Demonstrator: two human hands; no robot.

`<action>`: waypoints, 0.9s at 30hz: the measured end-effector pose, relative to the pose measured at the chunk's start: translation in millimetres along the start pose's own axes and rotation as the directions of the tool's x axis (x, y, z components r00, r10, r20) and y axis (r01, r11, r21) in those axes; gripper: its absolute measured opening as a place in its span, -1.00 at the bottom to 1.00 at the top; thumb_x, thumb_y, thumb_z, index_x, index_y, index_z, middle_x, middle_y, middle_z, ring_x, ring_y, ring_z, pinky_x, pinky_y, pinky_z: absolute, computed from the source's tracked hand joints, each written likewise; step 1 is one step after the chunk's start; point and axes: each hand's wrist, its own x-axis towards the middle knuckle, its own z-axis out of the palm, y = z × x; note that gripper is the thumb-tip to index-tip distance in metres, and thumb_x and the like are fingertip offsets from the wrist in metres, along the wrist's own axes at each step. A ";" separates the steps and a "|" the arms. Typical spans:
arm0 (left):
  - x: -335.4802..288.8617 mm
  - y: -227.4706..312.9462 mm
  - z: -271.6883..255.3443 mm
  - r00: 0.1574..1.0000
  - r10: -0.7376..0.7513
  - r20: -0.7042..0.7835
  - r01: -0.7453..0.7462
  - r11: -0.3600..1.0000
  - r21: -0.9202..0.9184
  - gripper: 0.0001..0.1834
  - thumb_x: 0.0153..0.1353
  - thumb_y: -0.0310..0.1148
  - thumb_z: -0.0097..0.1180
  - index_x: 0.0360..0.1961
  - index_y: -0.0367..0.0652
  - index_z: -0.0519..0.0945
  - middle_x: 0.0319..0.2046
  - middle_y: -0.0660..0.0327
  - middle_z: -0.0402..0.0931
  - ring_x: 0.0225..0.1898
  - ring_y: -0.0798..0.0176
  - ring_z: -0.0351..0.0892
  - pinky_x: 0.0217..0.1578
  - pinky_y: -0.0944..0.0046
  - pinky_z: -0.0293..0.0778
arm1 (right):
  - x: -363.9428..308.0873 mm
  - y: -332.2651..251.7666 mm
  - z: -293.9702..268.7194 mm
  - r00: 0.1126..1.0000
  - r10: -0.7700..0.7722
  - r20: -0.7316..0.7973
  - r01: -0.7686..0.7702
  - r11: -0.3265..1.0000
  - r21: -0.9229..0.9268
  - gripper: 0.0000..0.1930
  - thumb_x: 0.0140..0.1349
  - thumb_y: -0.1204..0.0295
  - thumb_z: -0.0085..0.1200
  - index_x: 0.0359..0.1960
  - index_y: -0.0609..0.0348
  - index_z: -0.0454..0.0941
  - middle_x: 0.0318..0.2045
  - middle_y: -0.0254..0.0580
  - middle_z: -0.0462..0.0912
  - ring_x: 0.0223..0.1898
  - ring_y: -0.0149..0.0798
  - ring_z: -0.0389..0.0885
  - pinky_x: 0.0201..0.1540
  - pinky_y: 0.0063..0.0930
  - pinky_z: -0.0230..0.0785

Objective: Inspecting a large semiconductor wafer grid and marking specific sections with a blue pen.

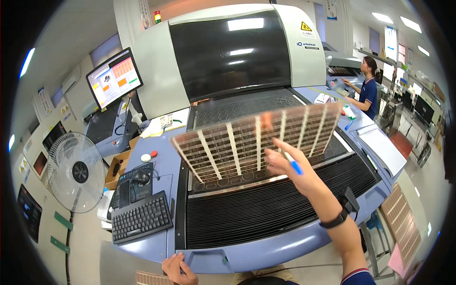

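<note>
Panel [259, 142] edge apart from keyboard [141, 217]

Gridded panel [259, 152] blurred (orange patch [266, 120] too); right sleeve [359, 277] cut off at bottom

1. Pretty bright room overall, lit by the white ceiling lights [411, 26] upper right, with more strips showing at the left rim.
2. Glare's worst on the glossy black hood [228, 71]: a few blown-out white patches reflected up top.
3. Monitor [115, 78] glows bright, fine detail is mushy.
4. Slotted panel [234, 148] looks smeary along its top edge, and the right hand [289, 164] is kinda soft too.
5. Keyboard [142, 217] is reasonably crisp.
6. Classic fisheye: desk front [266, 256] bows, corners go solid black.
</note>
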 end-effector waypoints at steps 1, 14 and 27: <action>-0.1 1.0 1.0 1.000 -0.009 -0.005 0.009 1.000 -0.019 -0.77 0.26 -0.41 0.01 -0.29 -0.33 0.67 -0.25 0.07 0.70 -0.10 -0.02 0.51 0.12 -0.06 0.31 | 16.6 5.2 -6.3 0.996 -0.076 0.045 0.084 0.972 -0.221 -0.25 0.32 0.32 0.21 0.42 0.40 0.13 0.27 0.31 0.41 0.23 -0.02 0.54 0.21 -0.29 0.44; 1.1 5.0 4.0 0.999 -0.051 -0.005 0.051 0.999 0.012 -0.72 0.31 -0.40 -0.05 -0.26 -0.36 0.67 -0.24 0.05 0.70 -0.06 0.01 0.51 0.11 0.00 0.36 | 37.0 112.7 -43.9 0.959 -0.151 0.238 0.278 0.357 -0.892 -0.71 0.36 0.21 0.09 -0.17 0.21 0.48 -0.31 0.01 0.66 -0.04 0.19 0.56 0.14 0.15 0.30; 47.5 -8.3 -25.3 0.952 -0.245 0.185 0.248 0.969 0.011 -0.70 0.31 -0.39 0.05 -0.08 -0.42 0.63 -0.18 -0.05 0.67 -0.10 0.00 0.58 0.05 0.03 0.42 | 10.0 96.6 -21.4 0.909 -0.077 0.410 0.417 0.211 -0.884 -0.51 0.33 0.07 0.13 -0.17 0.41 0.54 -0.07 0.31 0.61 0.06 0.30 0.54 0.13 0.06 0.40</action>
